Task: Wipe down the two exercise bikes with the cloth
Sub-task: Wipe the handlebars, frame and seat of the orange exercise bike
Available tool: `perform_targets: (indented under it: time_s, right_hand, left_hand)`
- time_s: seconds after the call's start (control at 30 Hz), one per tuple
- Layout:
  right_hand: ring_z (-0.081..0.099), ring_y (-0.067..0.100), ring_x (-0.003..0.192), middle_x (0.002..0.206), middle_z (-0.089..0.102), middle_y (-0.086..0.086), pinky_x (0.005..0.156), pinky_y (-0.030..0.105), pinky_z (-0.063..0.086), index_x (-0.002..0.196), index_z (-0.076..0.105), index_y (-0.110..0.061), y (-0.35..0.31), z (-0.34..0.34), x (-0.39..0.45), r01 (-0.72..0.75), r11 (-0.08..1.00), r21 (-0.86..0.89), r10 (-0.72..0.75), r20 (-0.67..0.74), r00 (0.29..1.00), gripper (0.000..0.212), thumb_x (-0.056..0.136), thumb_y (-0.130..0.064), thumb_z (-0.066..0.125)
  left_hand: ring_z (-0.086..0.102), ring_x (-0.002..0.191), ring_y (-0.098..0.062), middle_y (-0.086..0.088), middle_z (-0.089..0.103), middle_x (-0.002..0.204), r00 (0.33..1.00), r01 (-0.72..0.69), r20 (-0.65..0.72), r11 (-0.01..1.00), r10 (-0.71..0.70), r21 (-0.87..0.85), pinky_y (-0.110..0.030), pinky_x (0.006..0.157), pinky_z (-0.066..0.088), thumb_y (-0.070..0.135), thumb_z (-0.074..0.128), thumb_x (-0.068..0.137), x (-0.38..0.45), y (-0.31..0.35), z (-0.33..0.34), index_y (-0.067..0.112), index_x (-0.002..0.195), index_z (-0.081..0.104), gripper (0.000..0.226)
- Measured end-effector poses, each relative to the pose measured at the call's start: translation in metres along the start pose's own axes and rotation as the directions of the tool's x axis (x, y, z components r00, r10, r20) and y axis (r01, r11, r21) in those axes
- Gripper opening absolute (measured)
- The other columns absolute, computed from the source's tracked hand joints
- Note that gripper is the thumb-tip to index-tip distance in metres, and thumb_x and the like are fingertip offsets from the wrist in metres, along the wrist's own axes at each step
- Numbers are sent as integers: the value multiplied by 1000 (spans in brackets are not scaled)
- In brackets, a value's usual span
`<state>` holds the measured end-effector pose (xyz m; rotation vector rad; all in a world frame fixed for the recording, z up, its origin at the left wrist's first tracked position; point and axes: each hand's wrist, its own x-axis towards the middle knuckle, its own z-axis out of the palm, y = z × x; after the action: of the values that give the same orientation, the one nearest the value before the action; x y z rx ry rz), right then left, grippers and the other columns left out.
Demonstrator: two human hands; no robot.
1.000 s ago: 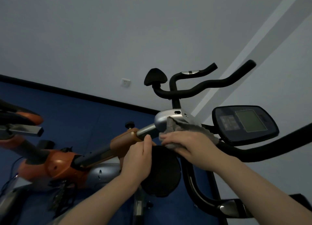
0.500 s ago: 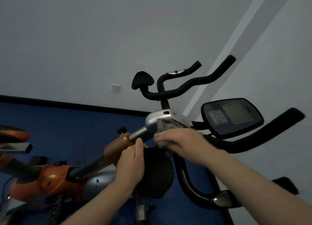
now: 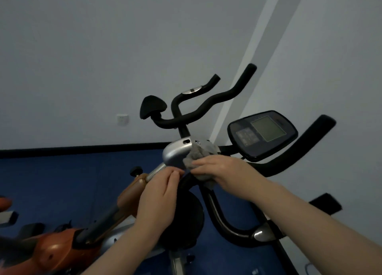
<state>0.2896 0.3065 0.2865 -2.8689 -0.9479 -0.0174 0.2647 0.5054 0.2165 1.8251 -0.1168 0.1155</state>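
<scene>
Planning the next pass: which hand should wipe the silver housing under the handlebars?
Right. The right hand already presses the grey cloth against the silver housing. The left hand grips the metal post below it, probably steadying the bike.

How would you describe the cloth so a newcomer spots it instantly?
Find the console screen of the nearer bike. Just left of it sits a silver housing. The cloth is the crumpled grey fabric against it, under the right hand, the only soft thing there.

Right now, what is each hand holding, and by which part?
The right hand presses a bunched grey cloth against the silver housing. The left hand grips the chrome post just below that housing.
</scene>
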Motion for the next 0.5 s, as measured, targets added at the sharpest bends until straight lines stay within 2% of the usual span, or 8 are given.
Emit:
perform_targets:
  time_s: [0.07,0.13,0.2,0.27,0.3,0.37,0.43,0.5]
  right_hand:
    - [51,13,129,141,55,-8,104,30,44,128,64,-23,5,-11,-13,-73,997,-29,72,-25,997,51,86,5,57]
    - [60,18,116,129,64,-1,94,23,46,117,71,-19,14,-24,-30,-178,984,-27,175,-95,980,47,80,8,59]
    - [64,19,104,115,70,1,82,13,40,110,74,-16,25,-40,-50,-399,917,19,395,-199,897,41,80,6,58]
    - [64,21,104,112,71,3,81,14,38,106,74,-13,24,-42,-59,-531,844,77,532,-246,810,35,81,6,58]
    - [63,20,109,116,70,3,87,13,38,108,73,-12,15,-36,-58,-532,842,93,536,-254,805,35,81,6,59]
    - [55,17,122,130,63,1,99,6,27,118,70,-11,-4,-18,-52,-467,878,108,479,-243,844,38,84,5,63]
    - [51,11,126,135,59,-4,99,0,22,123,68,-15,-10,-19,-50,-451,879,157,477,-246,844,35,92,-3,58]
    - [57,10,118,131,63,-4,94,4,36,120,69,-18,-8,-32,-54,-515,820,251,564,-199,801,33,95,-6,52]
  left_hand:
    - [59,91,11,30,64,93,995,-75,65,997,75,5,-6,73,43,26,44,100,12,14,2,39,94,65,25]
    - [59,90,12,29,64,93,987,-82,137,997,81,3,-4,71,43,27,45,100,26,24,8,41,92,64,25]
    - [59,89,11,23,66,91,979,-46,197,999,45,-2,-10,72,44,27,46,100,39,31,17,42,92,64,24]
    - [59,90,8,22,66,93,974,-31,227,999,25,21,-17,76,45,28,47,100,46,33,26,44,91,62,23]
    - [59,92,6,22,65,95,970,-43,243,998,33,37,-21,79,47,28,47,99,48,35,31,44,92,61,22]
    - [59,95,2,19,65,99,957,-70,286,997,55,43,-29,87,50,27,48,99,48,38,40,41,100,62,20]
    - [58,99,-1,16,64,104,939,-99,335,993,75,57,-33,92,50,26,48,99,49,44,48,35,110,63,20]
    - [58,103,-3,14,64,109,923,-135,374,988,97,78,-32,95,48,24,48,99,51,50,52,31,115,63,23]
